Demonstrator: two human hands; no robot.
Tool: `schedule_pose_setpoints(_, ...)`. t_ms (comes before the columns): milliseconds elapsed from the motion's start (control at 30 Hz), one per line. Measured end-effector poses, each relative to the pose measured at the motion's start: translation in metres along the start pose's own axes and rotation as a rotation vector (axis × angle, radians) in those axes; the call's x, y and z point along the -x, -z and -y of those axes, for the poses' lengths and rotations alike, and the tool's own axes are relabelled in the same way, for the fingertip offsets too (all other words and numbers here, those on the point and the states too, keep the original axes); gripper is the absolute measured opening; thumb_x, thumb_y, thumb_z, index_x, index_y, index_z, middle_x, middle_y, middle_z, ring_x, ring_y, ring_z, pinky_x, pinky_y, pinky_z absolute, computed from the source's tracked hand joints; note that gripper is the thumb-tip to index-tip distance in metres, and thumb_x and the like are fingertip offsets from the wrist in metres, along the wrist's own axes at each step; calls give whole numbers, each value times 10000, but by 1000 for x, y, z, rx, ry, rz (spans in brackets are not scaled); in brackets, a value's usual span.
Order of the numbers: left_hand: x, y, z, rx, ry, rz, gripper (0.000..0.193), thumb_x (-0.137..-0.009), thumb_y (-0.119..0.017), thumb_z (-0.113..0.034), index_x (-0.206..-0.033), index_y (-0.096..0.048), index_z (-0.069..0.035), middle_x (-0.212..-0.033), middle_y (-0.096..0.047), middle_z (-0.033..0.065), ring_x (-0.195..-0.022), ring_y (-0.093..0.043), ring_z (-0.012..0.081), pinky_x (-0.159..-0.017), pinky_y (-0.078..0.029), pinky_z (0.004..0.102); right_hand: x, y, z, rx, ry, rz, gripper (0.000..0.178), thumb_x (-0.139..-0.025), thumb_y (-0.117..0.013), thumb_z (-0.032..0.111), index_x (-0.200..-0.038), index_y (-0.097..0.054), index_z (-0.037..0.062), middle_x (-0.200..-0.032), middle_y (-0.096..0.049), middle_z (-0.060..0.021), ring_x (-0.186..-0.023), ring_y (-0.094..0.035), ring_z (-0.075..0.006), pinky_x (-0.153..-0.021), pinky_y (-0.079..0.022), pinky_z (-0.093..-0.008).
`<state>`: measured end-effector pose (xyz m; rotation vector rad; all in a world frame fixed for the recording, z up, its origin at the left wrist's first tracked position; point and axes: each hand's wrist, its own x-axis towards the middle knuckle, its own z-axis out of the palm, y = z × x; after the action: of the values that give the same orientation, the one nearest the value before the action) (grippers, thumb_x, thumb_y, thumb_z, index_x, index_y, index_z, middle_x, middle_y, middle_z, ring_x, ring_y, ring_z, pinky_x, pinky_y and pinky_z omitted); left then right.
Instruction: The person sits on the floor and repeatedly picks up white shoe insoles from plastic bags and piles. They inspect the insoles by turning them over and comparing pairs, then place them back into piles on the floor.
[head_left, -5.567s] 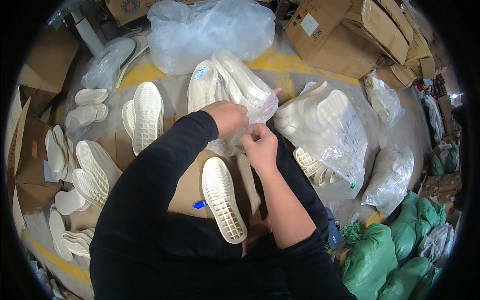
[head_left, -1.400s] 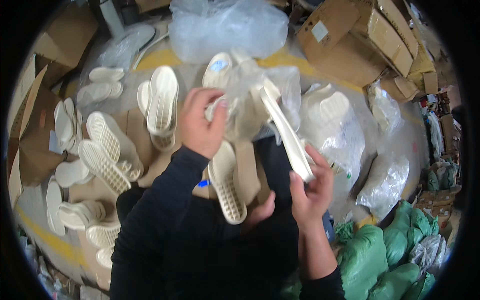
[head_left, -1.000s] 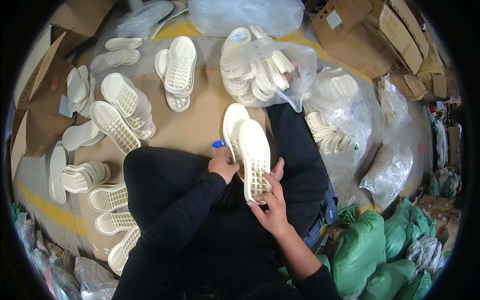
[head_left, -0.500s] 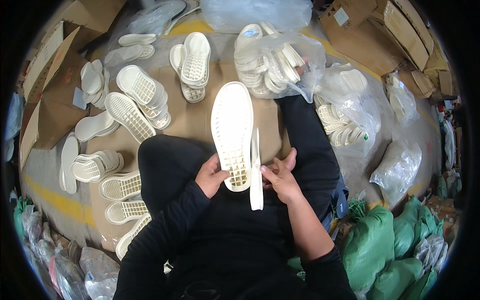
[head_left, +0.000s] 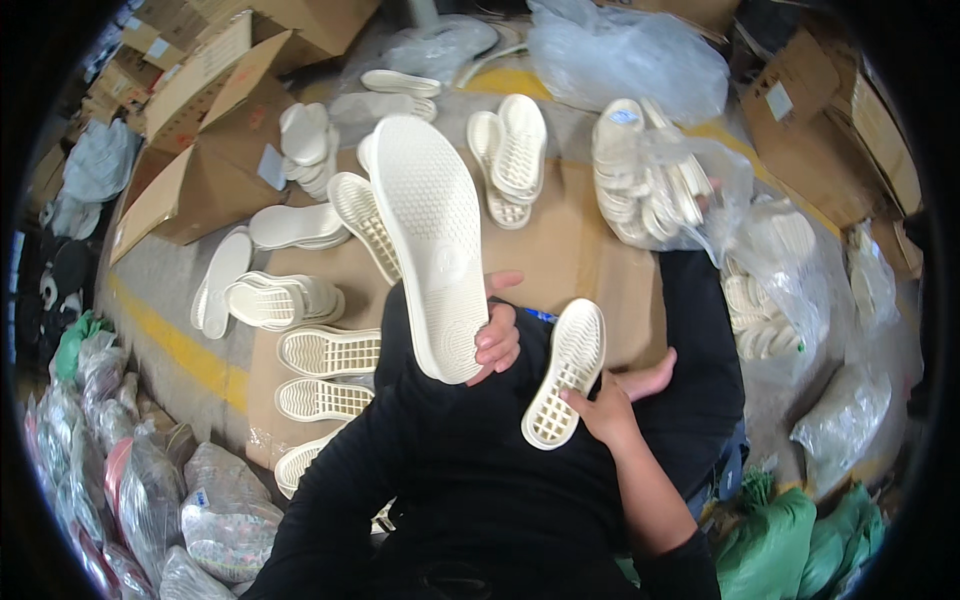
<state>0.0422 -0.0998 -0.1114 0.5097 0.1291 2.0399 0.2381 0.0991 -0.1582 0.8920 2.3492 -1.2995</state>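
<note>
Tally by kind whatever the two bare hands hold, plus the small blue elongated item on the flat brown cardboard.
Off-white moulded shoe soles, one in the left hand, one in the right hand: 2
Small blue elongated item: 1
Total: 3

Bright, diffuse light, soft shadows, curved edges, black rim, far left perhaps blurry

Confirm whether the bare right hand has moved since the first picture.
Yes: the bare right hand came toward the black-clothed lap, away from the far yellow floor stripe; now it holds a cream, grid-patterned shoe sole.
</note>
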Motion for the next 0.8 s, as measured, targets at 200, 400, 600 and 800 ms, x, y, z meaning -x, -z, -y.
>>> schedule_pose_setpoints(200,-2,5,-4,-33,-122,-8,719,-1028,-391,-523,-1514,-336,5,-838,-572,102,-649,-580,234,-689,-503,348,6,-5,-11,-809,-98,-120,520,-917,-686,41,-1359,-479,-139,-971,-706,-149,-828,-683,-157,-740,-534,-262)
schedule_pose_setpoints(400,-2,-14,-7,-290,-353,-587,474,-933,-549,-125,-1376,-453,13,-1168,-665,183,-1026,-691,274,-903,-566,379,14,53,17,-1051,248,-251,419,-916,-562,-75,-1324,-475,-31,-1087,-685,-135,-1006,-672,-177,-917,-524,-313)
schedule_pose_setpoints(600,-6,3,4,-718,112,-772,381,-952,-561,-36,-1329,-534,14,-1170,-686,150,-1009,-695,209,-905,-561,336,7,109,87,-555,608,-457,506,-910,-609,-47,-1380,-422,-70,-1166,-667,-167,-1026,-662,-175,-902,-523,-307)
schedule_pose_setpoints(800,3,4,30,270,202,-468,544,-986,-641,-182,-1449,-441,21,-1289,-634,130,-1191,-615,195,-1032,-485,317,1,109,122,547,1070,-210,458,-648,-610,-65,-1088,-579,60,-1361,-588,-140,-1368,-439,-433,-1150,-261,-648)
